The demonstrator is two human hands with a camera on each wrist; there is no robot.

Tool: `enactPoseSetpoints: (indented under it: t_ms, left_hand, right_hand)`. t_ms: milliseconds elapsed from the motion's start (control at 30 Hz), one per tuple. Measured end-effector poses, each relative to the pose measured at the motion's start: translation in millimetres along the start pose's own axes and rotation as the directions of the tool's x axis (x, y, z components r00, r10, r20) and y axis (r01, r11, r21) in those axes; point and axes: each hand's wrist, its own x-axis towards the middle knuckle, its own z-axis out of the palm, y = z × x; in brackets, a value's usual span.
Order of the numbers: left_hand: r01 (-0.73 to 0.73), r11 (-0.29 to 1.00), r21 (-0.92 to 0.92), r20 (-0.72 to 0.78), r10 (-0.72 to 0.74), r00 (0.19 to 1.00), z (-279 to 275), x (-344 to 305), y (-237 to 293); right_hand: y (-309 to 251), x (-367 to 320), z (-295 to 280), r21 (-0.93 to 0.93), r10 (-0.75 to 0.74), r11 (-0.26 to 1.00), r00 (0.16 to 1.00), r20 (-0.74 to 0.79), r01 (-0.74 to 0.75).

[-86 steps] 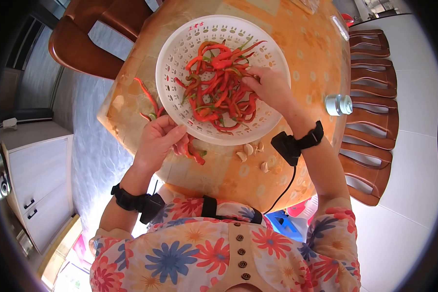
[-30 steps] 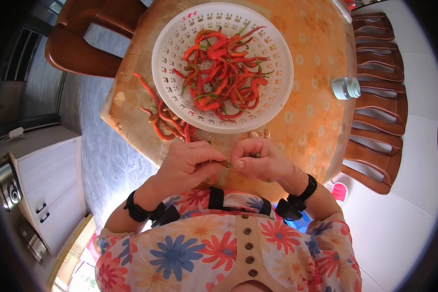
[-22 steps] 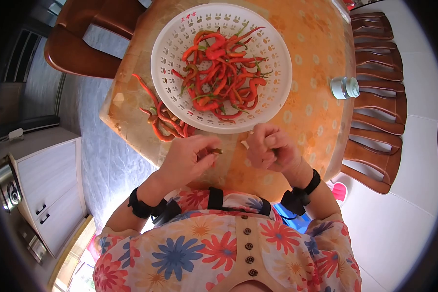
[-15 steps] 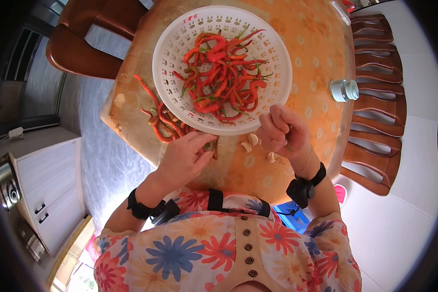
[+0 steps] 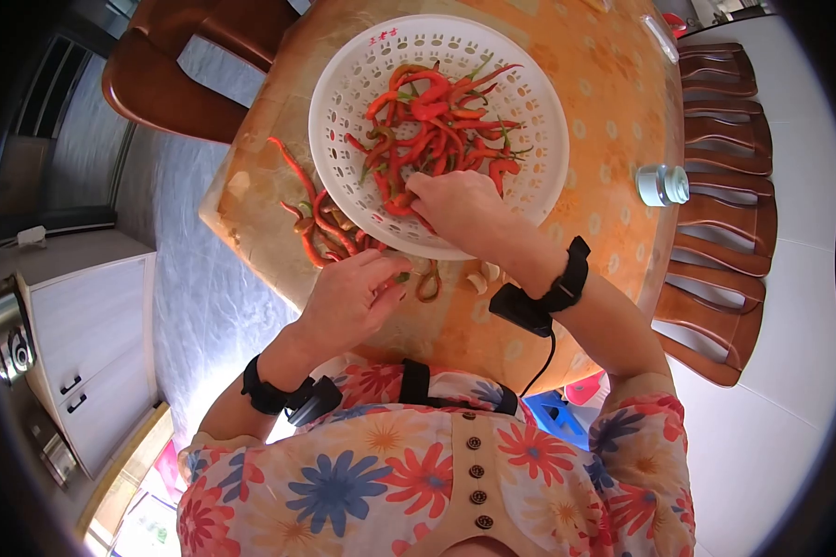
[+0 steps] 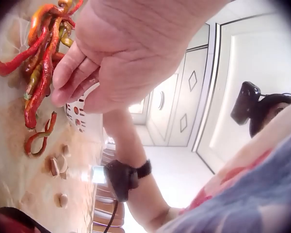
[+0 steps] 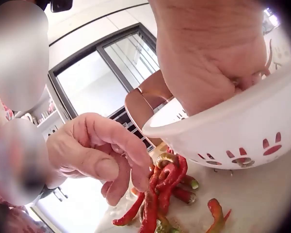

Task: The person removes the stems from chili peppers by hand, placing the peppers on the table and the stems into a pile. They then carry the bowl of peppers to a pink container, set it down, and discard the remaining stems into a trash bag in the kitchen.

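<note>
The white perforated colander (image 5: pixel 539 200) holds a heap of red peppers (image 5: pixel 432 116), some with green stems. My right hand (image 5: pixel 464 213) reaches over its near rim, fingertips down among the peppers; whether they grip one is hidden. Outside the colander, my left hand (image 5: pixel 348 302) is low over the table with fingers loosely bent. In the right wrist view, the left hand (image 7: pixel 104 155) shows thumb and fingers apart, with no pepper visibly gripped. Beyond it lie several red peppers (image 6: pixel 41 68), and a small curled brownish pepper (image 5: pixel 428 281) lies right of its fingertips.
Garlic cloves (image 5: pixel 478 278) lie below the colander, partly behind the right wrist. A lidded jar (image 5: pixel 662 185) stands near the right table edge. Brown chairs (image 5: pixel 729 209) line the right side, and another chair (image 5: pixel 172 88) is at upper left.
My right hand has moved from beside the colander's lower right rim up and left into the peppers. My left hand, which pinched a brownish pepper earlier, is now beside it on the table.
</note>
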Motion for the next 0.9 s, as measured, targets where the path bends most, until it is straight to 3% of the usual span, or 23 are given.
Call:
enactPoseSetpoints:
  t_ms: [33, 100, 133, 200, 233, 267, 333, 367, 433, 600, 667, 700, 733, 767, 833, 867, 900]
  left_hand:
    - [0.01, 1.0, 0.011, 0.005, -0.01, 1.0, -2, 0, 1]
    - [0.026, 0.999, 0.018, 0.003, -0.026, 1.0, -4, -2, 1]
    - [0.023, 1.0, 0.005, -0.004, -0.023, 1.0, -4, -3, 0]
    - [0.02, 1.0, -0.011, -0.014, -0.02, 1.0, -6, -3, 0]
    - [0.035, 0.999, -0.011, 0.003, -0.035, 0.999, -7, -3, 1]
    - [0.049, 0.999, -0.011, 0.022, -0.048, 0.999, -7, -3, 2]
    - [0.039, 0.999, -0.015, 0.02, -0.039, 0.999, -6, -1, 3]
    - [0.036, 0.999, -0.018, 0.018, -0.036, 0.999, -5, -1, 3]
    - [0.038, 0.999, -0.029, 0.029, -0.037, 0.999, -5, 1, 5]
    - [0.066, 0.991, -0.114, 0.038, -0.062, 0.997, -9, 3, 11]
    - [0.021, 0.978, -0.209, -0.037, -0.03, 0.999, -13, 3, 16]
    - [0.024, 0.978, -0.209, -0.038, -0.032, 0.999, -17, 2, 22]
    - [-0.064, 0.989, -0.136, -0.136, 0.045, 0.99, -22, 0, 32]
    - [-0.144, 0.988, -0.054, -0.227, 0.128, 0.965, -28, 0, 41]
    - [-0.164, 0.986, -0.008, -0.279, 0.155, 0.948, -35, 3, 59]
    - [-0.183, 0.982, 0.042, -0.328, 0.187, 0.926, -37, 5, 63]
    - [-0.182, 0.982, 0.043, -0.33, 0.186, 0.926, -36, 7, 63]
  right_hand:
    - [2, 0, 0, -0.003, -0.005, 1.0, 1.0, 0.001, 0.005]
    - [13, -6, -2, 0.271, -0.11, 0.943, 0.947, -0.301, 0.195]
    - [17, -8, -6, 0.268, -0.115, 0.943, 0.948, -0.297, 0.199]
    - [27, -13, -18, 0.705, 0.007, 0.676, 0.955, -0.298, 0.215]
    - [27, -20, -28, 0.924, 0.13, 0.376, 0.984, -0.124, 0.067]
    - [30, -24, -33, 0.923, 0.132, 0.379, 0.983, -0.127, 0.068]
    - [37, -31, -41, 0.996, 0.224, -0.08, 0.974, 0.042, -0.025]
    - [40, -33, -41, 0.997, 0.228, -0.079, 0.973, 0.04, -0.022]
    - [45, -37, -39, 0.966, 0.144, -0.26, 0.989, 0.037, 0.002]
    - [49, -46, -32, 0.94, 0.121, -0.34, 0.991, 0.064, -0.02]
    - [44, -49, -33, 0.937, 0.084, -0.348, 0.994, 0.064, -0.031]
    - [37, -53, -33, 0.98, 0.085, -0.184, 0.992, 0.095, -0.078]
    - [29, -57, -34, 0.992, 0.093, -0.016, 0.988, 0.126, -0.125]
    - [23, -60, -32, 0.992, 0.093, -0.016, 0.987, 0.128, -0.127]
    - [11, -64, -29, 0.981, -0.079, 0.089, 0.981, 0.18, -0.173]
    - [4, -65, -31, 0.981, -0.083, 0.089, 0.98, 0.179, -0.172]
    - [-4, -66, -34, 0.979, -0.171, 0.177, 0.976, 0.137, -0.106]
